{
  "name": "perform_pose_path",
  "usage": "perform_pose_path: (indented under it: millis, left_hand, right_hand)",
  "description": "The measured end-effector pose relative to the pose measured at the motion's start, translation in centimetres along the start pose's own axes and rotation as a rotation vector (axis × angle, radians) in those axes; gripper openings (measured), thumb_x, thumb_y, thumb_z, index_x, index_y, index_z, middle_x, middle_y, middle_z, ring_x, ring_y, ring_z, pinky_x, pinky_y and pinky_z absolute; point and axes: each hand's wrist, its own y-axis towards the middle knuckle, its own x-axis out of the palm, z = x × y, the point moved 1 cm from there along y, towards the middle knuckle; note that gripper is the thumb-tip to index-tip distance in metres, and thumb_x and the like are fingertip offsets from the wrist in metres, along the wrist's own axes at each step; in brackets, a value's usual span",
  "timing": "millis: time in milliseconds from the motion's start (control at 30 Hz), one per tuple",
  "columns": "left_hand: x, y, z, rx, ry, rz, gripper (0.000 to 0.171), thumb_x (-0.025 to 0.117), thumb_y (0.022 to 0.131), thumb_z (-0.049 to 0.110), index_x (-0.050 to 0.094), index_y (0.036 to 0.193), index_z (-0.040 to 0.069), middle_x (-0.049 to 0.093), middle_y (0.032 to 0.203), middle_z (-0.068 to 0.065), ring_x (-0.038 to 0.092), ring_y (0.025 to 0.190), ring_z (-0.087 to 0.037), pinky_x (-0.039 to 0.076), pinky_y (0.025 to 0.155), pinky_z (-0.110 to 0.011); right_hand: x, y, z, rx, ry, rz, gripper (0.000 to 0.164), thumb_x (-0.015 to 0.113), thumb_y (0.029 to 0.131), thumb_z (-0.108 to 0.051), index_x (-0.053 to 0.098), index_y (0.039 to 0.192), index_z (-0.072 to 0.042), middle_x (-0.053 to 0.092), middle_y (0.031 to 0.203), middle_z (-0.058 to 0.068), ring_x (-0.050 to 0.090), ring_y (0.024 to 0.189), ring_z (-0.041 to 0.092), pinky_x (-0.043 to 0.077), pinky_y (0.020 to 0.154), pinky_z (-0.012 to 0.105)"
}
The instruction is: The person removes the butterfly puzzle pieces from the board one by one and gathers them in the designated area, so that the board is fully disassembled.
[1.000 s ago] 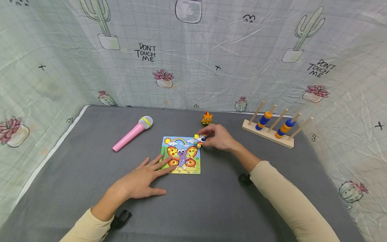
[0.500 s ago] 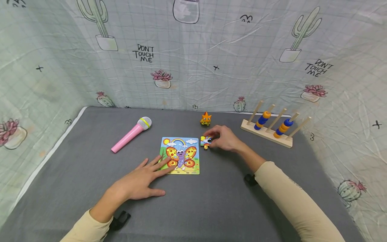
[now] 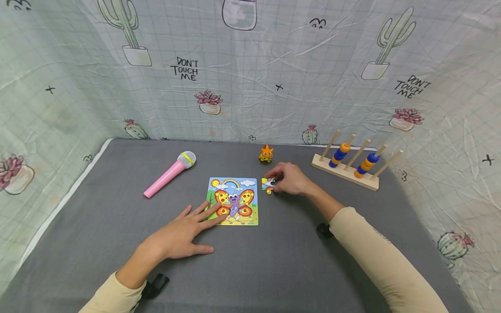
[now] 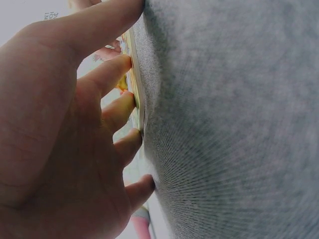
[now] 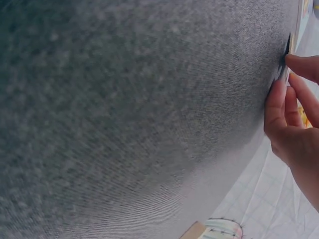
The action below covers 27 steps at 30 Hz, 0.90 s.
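A square butterfly jigsaw puzzle (image 3: 250, 204) lies flat on the grey cloth in the head view. My left hand (image 3: 182, 237) is spread with straight fingers, and its fingertips rest on the puzzle's left part. To the right of the board, my right hand (image 3: 291, 179) pinches a small printed puzzle piece (image 3: 268, 184) between thumb and fingers, low over the cloth. The fingers hide part of that piece. In the left wrist view the left fingertips press along the board's edge (image 4: 138, 102). The right wrist view shows the right hand (image 5: 294, 114) with its thumb and fingers drawn together.
A pink toy microphone (image 3: 166, 177) lies at the left. Behind the right hand stands a small orange spiky figure (image 3: 266, 153). A wooden peg stand (image 3: 344, 173) with blue and orange beads is at the back right. A printed curtain (image 3: 250, 87) hangs behind the table.
My right hand has moved right with the puzzle piece, from the board's top right corner to beside the board. The left hand has stayed on the board.
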Motion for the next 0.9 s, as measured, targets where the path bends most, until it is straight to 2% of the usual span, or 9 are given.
perform_pose_path:
  millis: [300, 533, 900]
  left_hand:
    - [0.02, 0.04, -0.04, 0.008, 0.011, 0.004, 0.084, 0.074, 0.093, 0.051, 0.032, 0.164, 0.035, 0.022, 0.175, 0.000, 0.017, 0.161, -0.041, 0.017, 0.122, -0.074]
    - [-0.06, 0.11, 0.06, 0.016, 0.020, 0.004, 0.087, 0.074, 0.093, 0.052, 0.031, 0.165, 0.027, 0.016, 0.176, 0.000, 0.017, 0.161, -0.040, 0.017, 0.122, -0.074]
    - [-0.08, 0.15, 0.10, 0.007, 0.026, 0.009, 0.090, 0.074, 0.092, 0.054, 0.031, 0.166, 0.025, 0.020, 0.175, -0.001, 0.017, 0.161, -0.039, 0.017, 0.122, -0.073]
  right_hand:
    - [-0.02, 0.11, -0.42, 0.018, -0.058, -0.006, 0.044, 0.083, 0.078, -0.002, 0.079, 0.121, -0.012, 0.069, 0.118, 0.009, 0.063, 0.109, 0.026, 0.051, 0.093, 0.043]
    - [-0.03, 0.18, -0.31, 0.022, -0.056, -0.009, 0.044, 0.083, 0.079, -0.002, 0.078, 0.122, -0.012, 0.069, 0.119, 0.008, 0.062, 0.109, 0.026, 0.050, 0.094, 0.044]
    - [-0.10, 0.11, -0.47, 0.013, -0.063, -0.005, 0.044, 0.083, 0.079, -0.002, 0.078, 0.121, -0.011, 0.068, 0.118, 0.009, 0.063, 0.108, 0.026, 0.050, 0.093, 0.043]
